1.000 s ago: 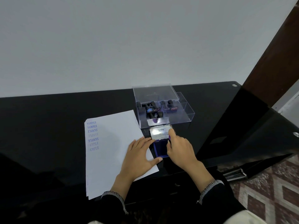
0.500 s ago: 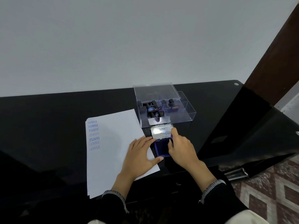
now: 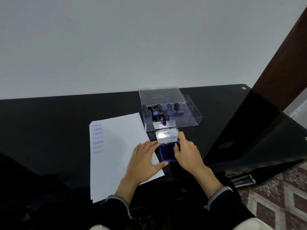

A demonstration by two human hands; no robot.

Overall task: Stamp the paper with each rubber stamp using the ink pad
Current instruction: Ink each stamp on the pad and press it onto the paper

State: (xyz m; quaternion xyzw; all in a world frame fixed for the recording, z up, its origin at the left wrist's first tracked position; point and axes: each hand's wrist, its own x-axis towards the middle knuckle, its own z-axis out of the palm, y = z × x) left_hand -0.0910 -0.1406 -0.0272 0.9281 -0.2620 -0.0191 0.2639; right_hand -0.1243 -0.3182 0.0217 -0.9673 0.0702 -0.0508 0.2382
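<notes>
Our left hand (image 3: pixel 144 161) lies flat on the white paper sheet (image 3: pixel 116 146); our right hand (image 3: pixel 186 151) pinches a small purple stamp (image 3: pixel 178 141) over the open blue ink pad (image 3: pixel 167 152).

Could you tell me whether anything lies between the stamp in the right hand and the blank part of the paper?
Yes: the left hand rests flat on the paper, directly beside the right hand at the ink pad.

"SAMPLE" is showing repeatedly in blue down the far left edge of the paper (image 3: pixel 116 146); "Artline" is reading on the ink pad's raised lid (image 3: pixel 167 136); its smaller print is blurring.
</notes>
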